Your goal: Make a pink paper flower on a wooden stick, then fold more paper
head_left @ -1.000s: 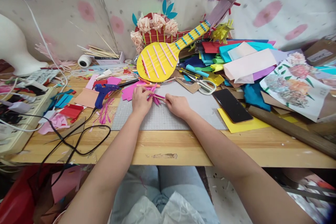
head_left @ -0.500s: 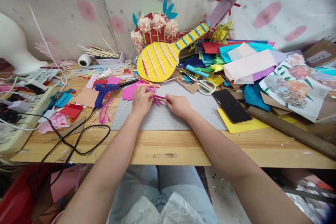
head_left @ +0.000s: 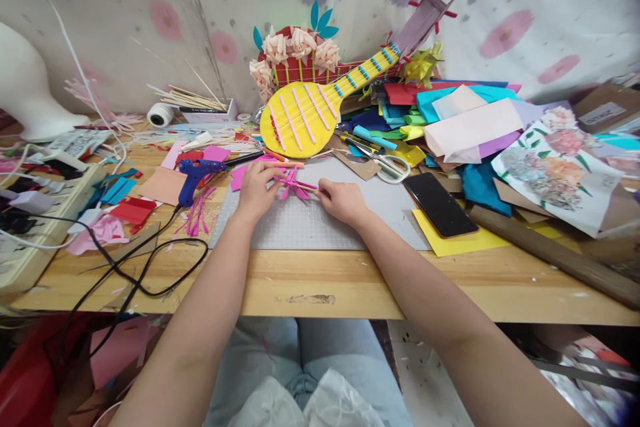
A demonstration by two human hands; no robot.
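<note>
Lying over a lap in light-blue jeans (head_left: pixel 345 353): some crumpled white material (head_left: pixel 270 407), kind unclear. Beyond it, the front edge of a wooden worktop (head_left: pixel 370 287), its surface scuffed near the middle. At left, black cable (head_left: pixel 167 290) loops loosely over the wood, close to a long cream power strip (head_left: pixel 55 227). On the right, a brown wooden rod (head_left: pixel 550 250) slants across the worktop.

Both hands over a grey gridded mat (head_left: pixel 320 233), a magenta paper flower (head_left: pixel 291 183) between them, petals spread, thin stem (head_left: pixel 307 186) pointing right. Right hand (head_left: pixel 345 201) closed, thumb and fingers pinching the stem's end. Left hand (head_left: pixel 257 192) curved, fingertips at the flower's left side; cannot tell whether they grip a petal.

Left of the mat: magenta paper strips (head_left: pixel 199 213) near a blue glue gun (head_left: pixel 194 180). Right: black phone (head_left: pixel 440 205), partly on yellow paper (head_left: pixel 470 245).

Past the mat's far edge, white-handled scissors (head_left: pixel 397 172). Farther, a yellow lute-shaped model (head_left: pixel 300 130) leans, tilted, before a red one trimmed with pale paper roses (head_left: pixel 301 41). Coloured sheets (head_left: pixel 475 127) heap to their right. Rearmost, a hanging white sheet (head_left: pixel 125 13) with pink and purple blotches.
</note>
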